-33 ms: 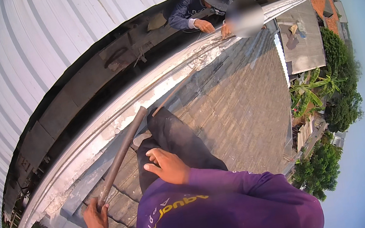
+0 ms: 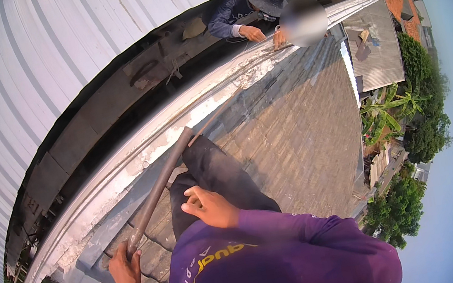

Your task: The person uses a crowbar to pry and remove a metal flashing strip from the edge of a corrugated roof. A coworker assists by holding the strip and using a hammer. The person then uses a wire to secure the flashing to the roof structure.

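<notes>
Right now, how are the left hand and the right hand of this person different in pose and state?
The left hand grips the near end of a brown pipe; the right hand looks empty and partly curled. The left hand is low at the picture's left; the right hand is nearer the middle, over the dark trousers. Both are bare, with purple sleeves.

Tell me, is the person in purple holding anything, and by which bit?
Yes: the left grip holds the brown pipe by its lower end in the picture. Nothing shows in the right grip.
</notes>
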Motion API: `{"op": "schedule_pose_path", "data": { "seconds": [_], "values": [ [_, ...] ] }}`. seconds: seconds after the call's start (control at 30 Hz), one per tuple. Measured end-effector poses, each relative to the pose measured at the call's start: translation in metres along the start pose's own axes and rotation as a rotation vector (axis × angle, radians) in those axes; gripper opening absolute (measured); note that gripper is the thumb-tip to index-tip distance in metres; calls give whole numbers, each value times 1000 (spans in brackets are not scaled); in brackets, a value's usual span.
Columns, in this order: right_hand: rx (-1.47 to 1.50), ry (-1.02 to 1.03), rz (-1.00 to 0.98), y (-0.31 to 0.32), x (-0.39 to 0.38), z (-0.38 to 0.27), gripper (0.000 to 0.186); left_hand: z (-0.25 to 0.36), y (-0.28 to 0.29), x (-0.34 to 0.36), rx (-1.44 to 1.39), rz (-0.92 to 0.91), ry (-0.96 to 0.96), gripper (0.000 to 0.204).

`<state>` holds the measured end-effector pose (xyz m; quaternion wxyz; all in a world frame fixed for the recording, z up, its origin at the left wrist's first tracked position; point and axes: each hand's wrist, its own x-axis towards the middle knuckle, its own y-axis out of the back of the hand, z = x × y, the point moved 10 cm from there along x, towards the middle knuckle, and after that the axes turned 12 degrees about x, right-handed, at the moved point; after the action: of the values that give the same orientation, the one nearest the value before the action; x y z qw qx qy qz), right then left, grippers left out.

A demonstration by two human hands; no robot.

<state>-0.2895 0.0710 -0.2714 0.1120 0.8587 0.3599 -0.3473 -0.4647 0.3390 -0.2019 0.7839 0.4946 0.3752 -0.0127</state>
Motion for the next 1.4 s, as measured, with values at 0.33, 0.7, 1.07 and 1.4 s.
{"op": "schedule_pose_path", "data": {
  "seconds": [0.33,0.7,1.07,1.4],
  "values": [
    [1055,-178,899,223,1,25,17,379,-52,89,-158,-47,-625,70],
    [993,-231,836,382,-35,6,16,520,-102,92,-903,-1092,-490,67],
    [-601,37,1207,424,-174,-135,71,513,-68,173,-754,-1210,-518,36],
    [-750,-513,144,453,-132,48,58,503,-53,241,-222,-1361,-601,40]
  ]
}}
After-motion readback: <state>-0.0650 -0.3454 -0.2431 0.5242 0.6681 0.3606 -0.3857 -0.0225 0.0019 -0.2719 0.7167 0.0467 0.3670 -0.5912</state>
